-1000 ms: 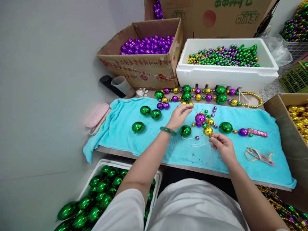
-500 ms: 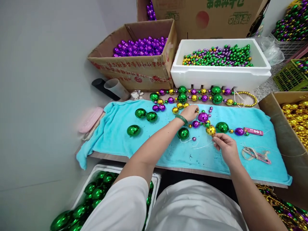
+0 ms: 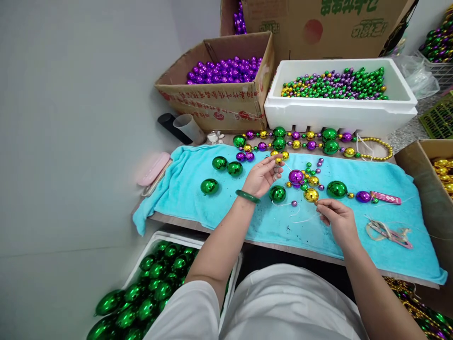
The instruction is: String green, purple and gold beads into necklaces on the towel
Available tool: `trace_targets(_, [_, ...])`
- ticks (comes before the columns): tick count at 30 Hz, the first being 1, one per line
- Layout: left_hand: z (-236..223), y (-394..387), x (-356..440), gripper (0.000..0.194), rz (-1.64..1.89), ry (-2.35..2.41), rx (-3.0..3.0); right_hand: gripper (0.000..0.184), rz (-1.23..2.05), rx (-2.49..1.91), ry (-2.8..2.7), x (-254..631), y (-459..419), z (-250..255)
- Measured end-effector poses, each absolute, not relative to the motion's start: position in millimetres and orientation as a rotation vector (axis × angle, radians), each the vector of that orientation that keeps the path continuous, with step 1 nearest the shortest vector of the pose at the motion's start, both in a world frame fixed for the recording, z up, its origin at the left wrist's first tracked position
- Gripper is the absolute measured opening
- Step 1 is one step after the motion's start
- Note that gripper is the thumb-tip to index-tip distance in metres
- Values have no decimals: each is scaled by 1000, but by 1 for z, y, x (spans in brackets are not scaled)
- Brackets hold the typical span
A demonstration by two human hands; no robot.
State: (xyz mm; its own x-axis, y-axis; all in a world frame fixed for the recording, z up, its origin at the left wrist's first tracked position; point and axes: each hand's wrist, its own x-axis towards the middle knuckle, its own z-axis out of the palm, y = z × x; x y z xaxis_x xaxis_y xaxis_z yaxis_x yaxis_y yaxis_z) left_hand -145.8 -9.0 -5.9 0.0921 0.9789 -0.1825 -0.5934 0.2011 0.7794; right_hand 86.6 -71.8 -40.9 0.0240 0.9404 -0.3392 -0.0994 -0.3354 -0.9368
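My left hand (image 3: 262,176), with a green bangle on the wrist, hovers over the turquoise towel (image 3: 198,198) and pinches a small gold bead (image 3: 278,160) between thumb and fingertips. My right hand (image 3: 336,217) pinches the thin white cord (image 3: 300,218) just below a large gold bead (image 3: 311,194). Between the hands lie a large purple bead (image 3: 295,177), a green bead (image 3: 277,193) and several small loose beads. To the right a strung run shows a green bead (image 3: 336,189), a purple bead (image 3: 363,196) and a pink tag (image 3: 387,198).
Three loose green balls (image 3: 219,163) lie on the towel's left. Finished bead strands (image 3: 300,140) run along the back. Behind stand a cardboard box of purple beads (image 3: 226,71) and a white foam box of mixed beads (image 3: 332,82). A tub of green balls (image 3: 155,283) sits below left. Scissors (image 3: 389,232) lie right.
My left hand pulled back from the far beads toward me with a small gold bead pinched. My right hand stayed on the cord. The view shifted slightly.
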Motion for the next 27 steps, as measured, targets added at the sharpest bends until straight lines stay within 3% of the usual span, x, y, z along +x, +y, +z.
trace_targets(16, [1, -28, -147, 25, 1309, 862, 726, 28, 1481, -1468, -1061, 81, -76, -37])
trace_targets(27, [4, -48, -150, 16, 1296, 1058, 1061, 35, 1644, -1254, -1235, 68, -84, -34])
